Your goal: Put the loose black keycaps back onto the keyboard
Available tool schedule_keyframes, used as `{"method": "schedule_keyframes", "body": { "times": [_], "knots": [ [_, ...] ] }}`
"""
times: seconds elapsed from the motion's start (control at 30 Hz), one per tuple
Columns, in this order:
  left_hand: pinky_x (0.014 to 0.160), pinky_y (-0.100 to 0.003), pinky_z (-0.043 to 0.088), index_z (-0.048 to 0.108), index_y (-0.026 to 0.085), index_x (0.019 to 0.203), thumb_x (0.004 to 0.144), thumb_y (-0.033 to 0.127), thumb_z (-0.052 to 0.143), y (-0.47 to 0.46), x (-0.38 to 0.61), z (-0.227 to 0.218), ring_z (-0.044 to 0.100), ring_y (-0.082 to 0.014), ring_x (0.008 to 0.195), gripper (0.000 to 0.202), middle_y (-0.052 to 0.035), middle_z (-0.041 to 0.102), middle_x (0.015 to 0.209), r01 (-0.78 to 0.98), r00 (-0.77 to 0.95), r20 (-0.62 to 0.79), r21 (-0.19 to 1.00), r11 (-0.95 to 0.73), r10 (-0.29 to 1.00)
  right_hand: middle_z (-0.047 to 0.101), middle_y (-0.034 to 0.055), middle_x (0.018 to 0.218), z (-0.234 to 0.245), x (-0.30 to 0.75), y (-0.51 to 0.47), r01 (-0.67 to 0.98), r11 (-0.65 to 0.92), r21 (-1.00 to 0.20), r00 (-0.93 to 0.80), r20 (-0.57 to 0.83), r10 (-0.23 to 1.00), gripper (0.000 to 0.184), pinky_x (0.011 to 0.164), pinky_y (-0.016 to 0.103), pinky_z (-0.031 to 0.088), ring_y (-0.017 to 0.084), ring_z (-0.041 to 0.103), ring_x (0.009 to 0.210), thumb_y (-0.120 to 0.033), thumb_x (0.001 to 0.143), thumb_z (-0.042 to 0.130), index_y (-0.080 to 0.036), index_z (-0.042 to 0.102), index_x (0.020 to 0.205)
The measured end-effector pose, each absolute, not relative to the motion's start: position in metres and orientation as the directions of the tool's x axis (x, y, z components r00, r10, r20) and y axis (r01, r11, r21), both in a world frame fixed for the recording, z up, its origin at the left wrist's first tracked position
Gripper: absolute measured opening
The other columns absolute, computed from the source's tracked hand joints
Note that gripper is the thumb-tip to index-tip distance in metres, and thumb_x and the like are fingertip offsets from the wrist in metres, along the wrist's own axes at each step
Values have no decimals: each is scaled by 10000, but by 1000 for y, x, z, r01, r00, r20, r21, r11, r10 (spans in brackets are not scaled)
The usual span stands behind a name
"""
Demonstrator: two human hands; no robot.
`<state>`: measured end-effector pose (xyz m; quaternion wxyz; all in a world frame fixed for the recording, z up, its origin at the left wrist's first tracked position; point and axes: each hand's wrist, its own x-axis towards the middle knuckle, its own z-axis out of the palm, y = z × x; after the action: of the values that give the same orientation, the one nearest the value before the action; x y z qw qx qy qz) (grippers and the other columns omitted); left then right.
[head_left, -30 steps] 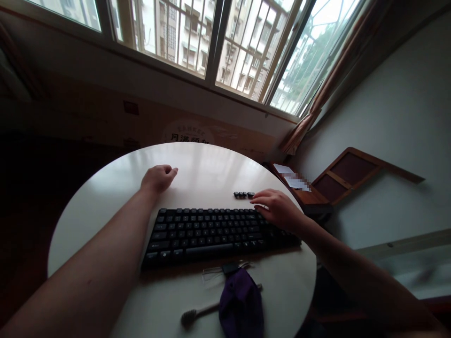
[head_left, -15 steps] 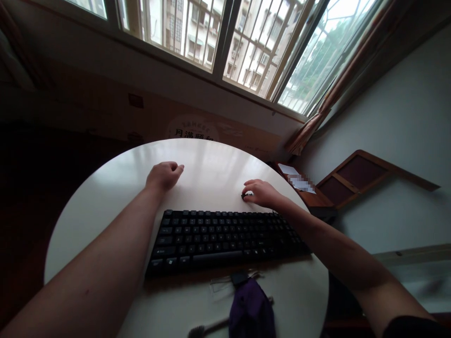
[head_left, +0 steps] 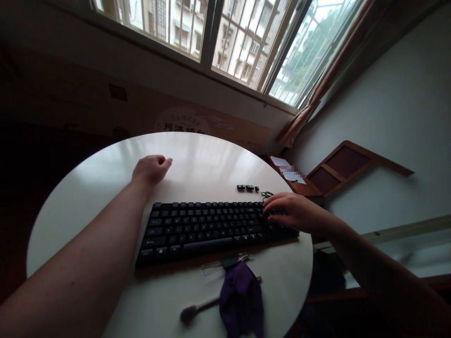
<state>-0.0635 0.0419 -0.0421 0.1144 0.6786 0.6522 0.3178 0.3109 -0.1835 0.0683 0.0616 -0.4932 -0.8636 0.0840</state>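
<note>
A black keyboard (head_left: 207,225) lies across the white round table. My right hand (head_left: 292,211) is over its right end, at the number pad, with fingers and thumb apart and nothing visible between them. Whether the fingertips touch the keys I cannot tell. Behind the keyboard sit several small loose black keycaps (head_left: 249,188), close to a coiled black cable (head_left: 267,194). My left hand (head_left: 152,169) rests on the table beyond the keyboard's left end, curled into a fist; its inside is hidden.
Nearer to me on the table (head_left: 148,305) are a purple cloth (head_left: 241,298), a brush with dark bristles (head_left: 190,313), a bent wire tool (head_left: 212,268) and a small black piece (head_left: 229,263). A wooden side table with papers (head_left: 289,170) stands beyond the right edge.
My right hand has left the small keycaps behind the keyboard and moved right and toward me, over the number pad. The keycaps now show uncovered. My left hand keeps its fist; the view has shifted slightly.
</note>
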Motion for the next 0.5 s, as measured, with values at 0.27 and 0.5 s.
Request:
{"method": "schedule_keyframes", "body": {
  "times": [0.27,0.5],
  "knots": [
    [627,-268,317,653,166,725,873,451,528,35,-63,-37,484,-182,716,344,-51,664,753,805,-27,283,575,-147,959,698,76,1220,29,336,-220,894,409,-181,-414,15,910,153,987,413,525,271,656,1120,-222,866,722,-257,782,1003],
    [611,-267,318,622,175,692,860,455,521,35,-64,-37,482,-179,693,342,-43,624,708,805,-21,277,574,-148,961,687,79,1215,14,337,-214,886,416,-203,-418,35,908,141,990,424,510,272,630,1137,-225,873,722,-247,779,1000]
  ]
}}
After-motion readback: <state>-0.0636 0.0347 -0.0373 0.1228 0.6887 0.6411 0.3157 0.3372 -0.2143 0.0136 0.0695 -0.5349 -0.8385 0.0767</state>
